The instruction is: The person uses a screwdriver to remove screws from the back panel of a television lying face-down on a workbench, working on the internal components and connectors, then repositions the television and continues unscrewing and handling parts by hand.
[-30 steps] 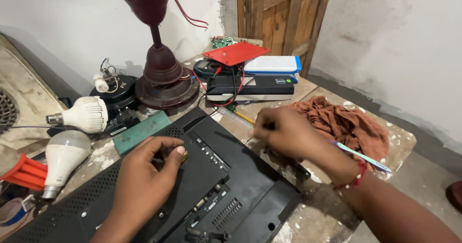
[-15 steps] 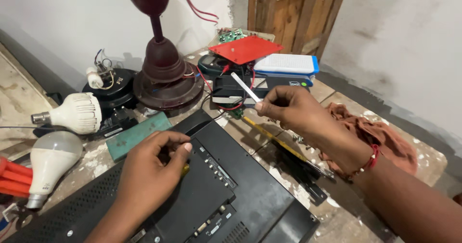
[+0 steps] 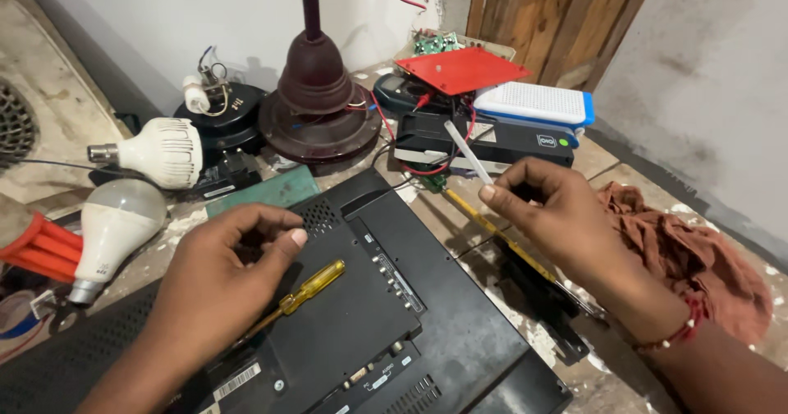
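The left hand (image 3: 217, 287) rests palm-down on the back panel of a black monitor (image 3: 345, 332) that lies face-down across the near part of the desk (image 3: 607, 164), running off its near edge. The left fingers are curled loosely with the thumb tucked toward them; whether they grip anything cannot be told. A yellow-handled screwdriver (image 3: 300, 295) lies on the panel just beside this hand, its shaft passing under the palm. The right hand (image 3: 558, 217) hovers above the monitor's right edge, thumb and forefinger pinched on a thin white stick (image 3: 466, 151) that points up and away toward the far edge. Under that hand a yellow pencil-like rod (image 3: 492, 227) lies on the desk. A crumpled rust-coloured cloth (image 3: 681, 254) sits at the right edge. Toward the far edge stand a dark red lamp base (image 3: 322, 110), a red plate (image 3: 464, 69), a white and blue box (image 3: 538, 104) and a black case (image 3: 492, 139). Two white bulbs (image 3: 123, 217) lie near the left edge, with red-handled pliers (image 3: 37, 246) beside them.
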